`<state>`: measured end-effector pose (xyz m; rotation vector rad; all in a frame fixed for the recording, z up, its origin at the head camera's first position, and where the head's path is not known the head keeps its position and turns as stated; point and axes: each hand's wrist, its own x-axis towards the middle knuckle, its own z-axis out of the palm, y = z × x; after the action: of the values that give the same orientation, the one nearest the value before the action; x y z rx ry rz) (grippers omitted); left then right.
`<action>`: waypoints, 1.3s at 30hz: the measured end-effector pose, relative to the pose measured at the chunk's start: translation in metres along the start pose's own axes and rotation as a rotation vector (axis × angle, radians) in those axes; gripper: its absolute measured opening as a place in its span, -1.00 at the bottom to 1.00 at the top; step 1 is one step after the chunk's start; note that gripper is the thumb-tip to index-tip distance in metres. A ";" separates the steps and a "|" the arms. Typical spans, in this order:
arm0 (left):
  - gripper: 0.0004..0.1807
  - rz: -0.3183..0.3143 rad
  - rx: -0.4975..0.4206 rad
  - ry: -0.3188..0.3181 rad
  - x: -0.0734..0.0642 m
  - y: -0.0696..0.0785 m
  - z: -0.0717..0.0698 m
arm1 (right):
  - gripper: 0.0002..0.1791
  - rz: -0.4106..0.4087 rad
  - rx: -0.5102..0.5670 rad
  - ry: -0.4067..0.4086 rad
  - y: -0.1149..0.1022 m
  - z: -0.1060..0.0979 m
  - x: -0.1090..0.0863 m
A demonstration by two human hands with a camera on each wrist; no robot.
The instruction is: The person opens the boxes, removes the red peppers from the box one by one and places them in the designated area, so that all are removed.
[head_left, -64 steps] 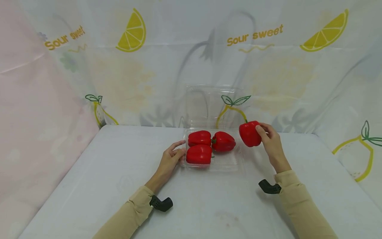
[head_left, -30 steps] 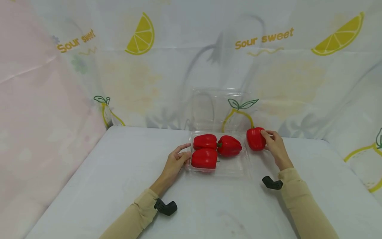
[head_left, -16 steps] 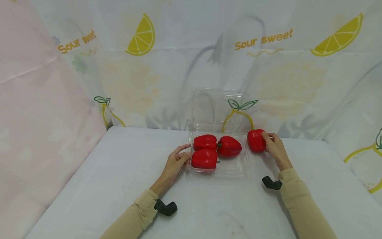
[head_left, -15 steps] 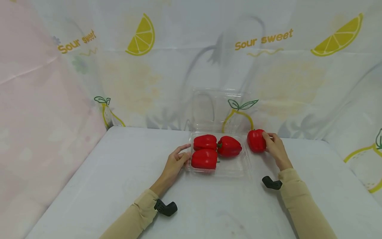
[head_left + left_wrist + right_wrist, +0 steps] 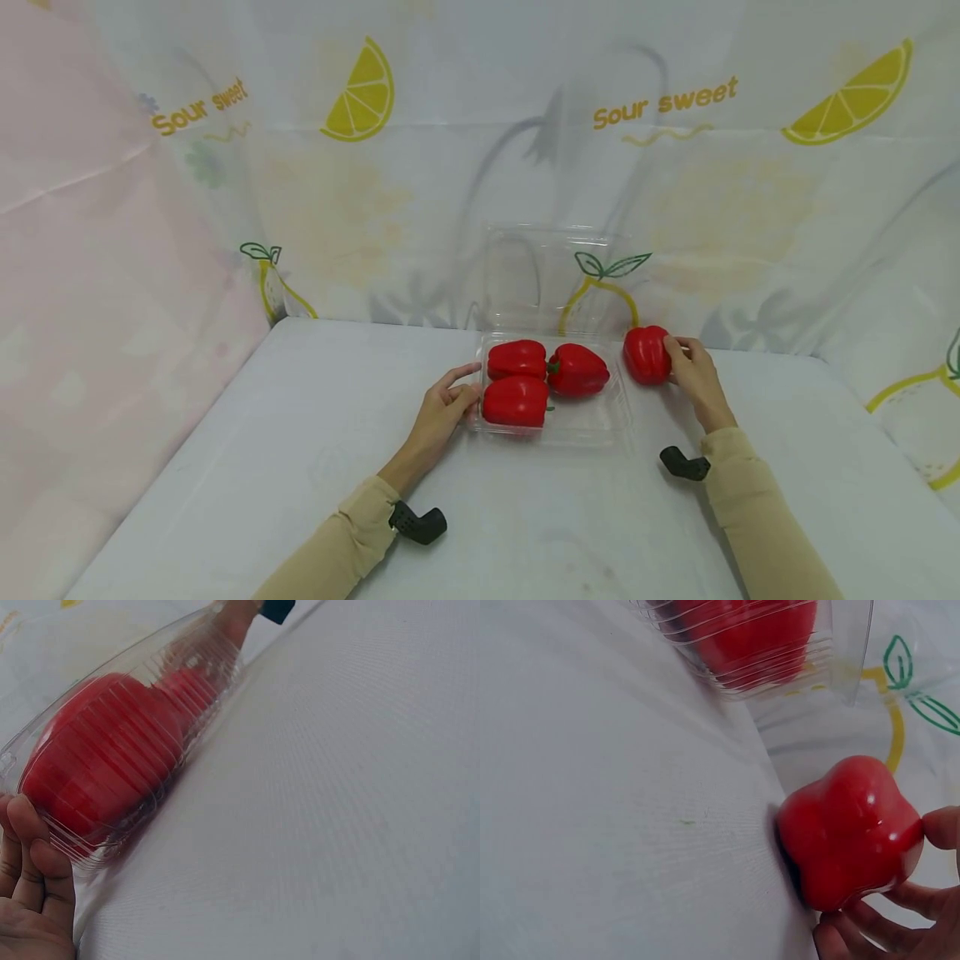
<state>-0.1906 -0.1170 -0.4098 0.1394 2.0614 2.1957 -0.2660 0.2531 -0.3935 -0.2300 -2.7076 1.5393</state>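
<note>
Red bell pepper (image 5: pixel 647 355) sits btwn yr R hand (image 5: pixel 695 375) & clear clamshell (image 5: pixel 587 418).
R thumb + fingers pinch it; yr L hand (image 5: pixel 435 413), fingers loose, touches clamshell's L wall.

Head view: taken from above the near side of the table (image 5: pixel 525 517), faced forward and down, set well back; the left hand (image 5: pixel 438 408), right hand (image 5: pixel 693 375), plastic box (image 5: pixel 585 421) and back cloth (image 5: pixel 450 183) are covered. Left wrist view: tilted, set close beside the box. Right wrist view: tilted, set close to a red pepper (image 5: pixel 855 832) — the box is shared by all three.
</note>
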 end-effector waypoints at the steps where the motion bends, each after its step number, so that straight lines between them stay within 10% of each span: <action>1: -0.53 0.002 0.002 -0.002 0.000 0.000 0.000 | -0.20 0.001 -0.001 -0.001 0.000 0.000 0.000; 17: -0.53 0.012 0.008 0.002 -0.002 0.003 0.001 | -0.22 -0.016 -0.019 -0.015 0.000 -0.001 -0.005; 39: -0.57 0.048 0.016 0.049 0.010 -0.019 -0.001 | -0.41 -0.250 -0.016 0.136 -0.003 -0.006 -0.011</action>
<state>-0.2000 -0.1157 -0.4286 0.1391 2.1239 2.2321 -0.2553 0.2552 -0.3873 0.0044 -2.5311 1.3804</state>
